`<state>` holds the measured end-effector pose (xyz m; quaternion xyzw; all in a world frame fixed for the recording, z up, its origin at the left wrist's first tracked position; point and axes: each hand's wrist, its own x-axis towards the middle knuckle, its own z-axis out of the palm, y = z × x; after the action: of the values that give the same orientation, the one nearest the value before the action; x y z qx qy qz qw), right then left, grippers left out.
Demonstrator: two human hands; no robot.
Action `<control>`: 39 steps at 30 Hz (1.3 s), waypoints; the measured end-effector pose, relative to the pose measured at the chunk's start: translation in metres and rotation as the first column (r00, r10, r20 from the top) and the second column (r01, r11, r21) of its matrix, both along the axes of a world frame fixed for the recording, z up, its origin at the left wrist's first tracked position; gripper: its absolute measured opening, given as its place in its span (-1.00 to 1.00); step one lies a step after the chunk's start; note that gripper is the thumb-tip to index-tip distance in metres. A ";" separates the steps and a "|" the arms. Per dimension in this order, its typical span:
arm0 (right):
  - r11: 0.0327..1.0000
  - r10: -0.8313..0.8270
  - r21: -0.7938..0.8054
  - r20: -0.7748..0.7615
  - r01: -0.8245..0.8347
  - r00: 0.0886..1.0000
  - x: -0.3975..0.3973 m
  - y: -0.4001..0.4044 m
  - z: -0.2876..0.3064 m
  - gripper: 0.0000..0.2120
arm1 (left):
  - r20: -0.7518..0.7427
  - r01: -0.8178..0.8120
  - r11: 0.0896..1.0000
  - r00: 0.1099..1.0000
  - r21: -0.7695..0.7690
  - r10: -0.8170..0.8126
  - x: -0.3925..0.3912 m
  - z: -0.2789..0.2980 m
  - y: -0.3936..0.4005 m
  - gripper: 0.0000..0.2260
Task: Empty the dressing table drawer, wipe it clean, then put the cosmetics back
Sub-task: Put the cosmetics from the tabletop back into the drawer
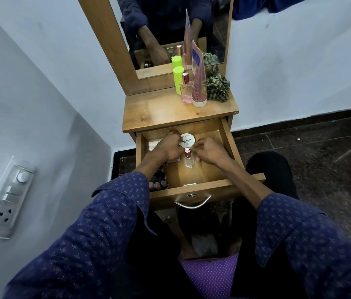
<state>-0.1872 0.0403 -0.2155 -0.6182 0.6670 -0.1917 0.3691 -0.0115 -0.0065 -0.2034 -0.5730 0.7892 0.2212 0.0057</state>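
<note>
Nearest: two forearms in dark blue patterned sleeves [114, 214] reach forward over dark trousers and a purple dotted seat cushion [210, 275].

Drawer [204, 187] of the wooden dressing table [170, 113] is pulled out; metal handle [192, 202] on its front panel. Near left corner of the drawer holds a cluster of small nail-polish bottles [158, 183], partly under the left sleeve.

Mid-drawer: small clear perfume bottle [188, 159] with a pink cap stands upright between the two hands. Left hand [169, 146] has fingers curled round the left edge of a round white jar [187, 140] labelled "NAIL POLISH"; the jar sits toward the back of the drawer. Right hand [210, 151] is just right of the jar and bottle, fingers curled; whether they pinch anything — cannot tell. A pale flat box [154, 144] lies under the left hand at the drawer's left side.

Tabletop, far right: neon-green bottle [178, 79], pink perfume bottle [186, 88], tall pink tube [199, 83] standing cap-down, and a crumpled green checked cloth [217, 86], all close together before the mirror [170, 29].

Left wall: switch panel [6, 199].
</note>
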 end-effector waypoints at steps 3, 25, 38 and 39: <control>1.000 -0.007 -0.010 -0.032 0.007 0.999 0.000 0.002 0.002 -0.73 | 0.028 0.003 1.000 1.000 0.017 -0.004 -0.002 0.015 0.012 -0.42; 0.681 -0.195 -0.725 -0.313 -0.101 0.929 0.022 -0.050 0.117 -0.49 | -0.446 -0.337 0.866 0.882 -0.370 0.152 -0.002 0.107 -0.049 -0.56; 0.782 -0.175 -0.616 -0.364 -0.096 0.915 0.031 -0.082 0.108 -0.45 | -0.520 -0.222 0.915 0.854 -0.336 0.017 -0.020 0.104 -0.093 -0.50; 0.785 -0.178 -0.614 -0.360 -0.088 0.916 0.031 -0.083 0.107 -0.50 | -0.538 -0.223 0.917 0.843 -0.331 0.010 -0.020 0.104 -0.093 -0.53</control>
<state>-0.1565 -0.0423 -0.1088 -0.7137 0.6429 -0.2781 -0.0024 -0.0316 -0.0995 -0.0998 -0.5281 0.7508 0.2118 -0.3353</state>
